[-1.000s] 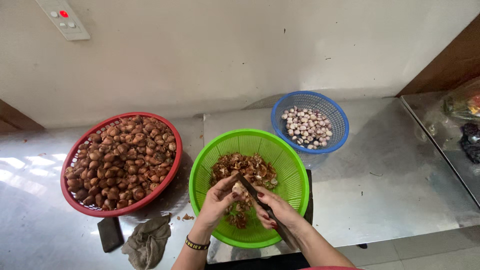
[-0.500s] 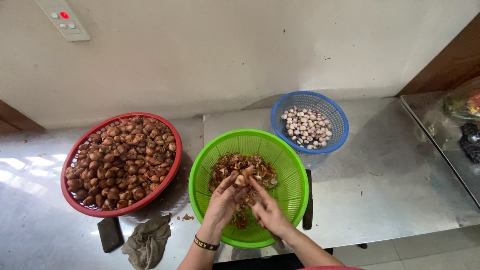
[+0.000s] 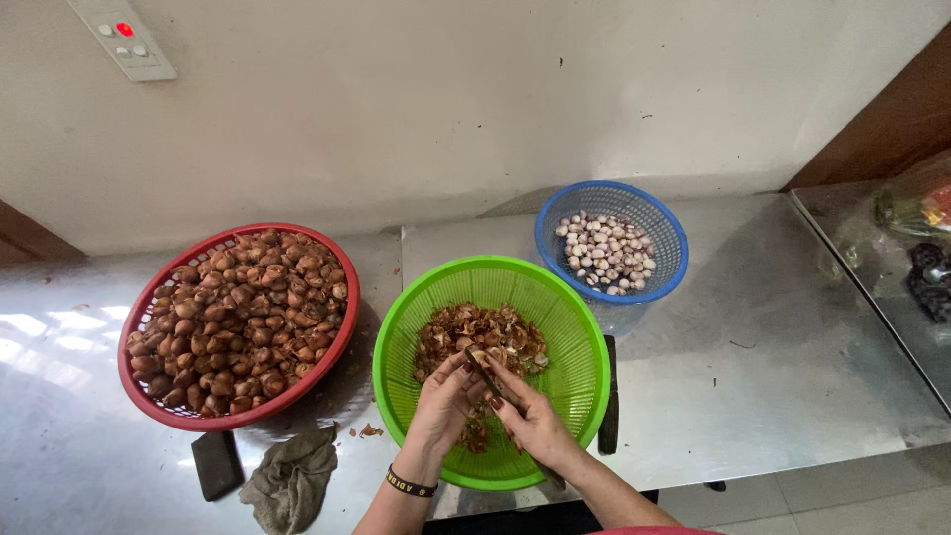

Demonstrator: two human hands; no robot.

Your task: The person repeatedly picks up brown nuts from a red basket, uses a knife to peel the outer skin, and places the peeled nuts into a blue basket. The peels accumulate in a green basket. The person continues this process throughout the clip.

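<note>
Steel counter, green basket [image 3: 575, 327] of brown peelings, both hands [image 3: 441, 401] pinching one small bulb [image 3: 479, 358]

my left hand [image 3: 443, 398] and right hand [image 3: 532, 414] meet near the counter's front edge, fingers curled inward, fingertips touching, wrists angled together.

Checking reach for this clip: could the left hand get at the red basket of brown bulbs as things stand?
Probably yes. The left hand is over the green basket, and the red basket sits right beside it on that side with nothing between. It is busy with a small piece, though.
</note>
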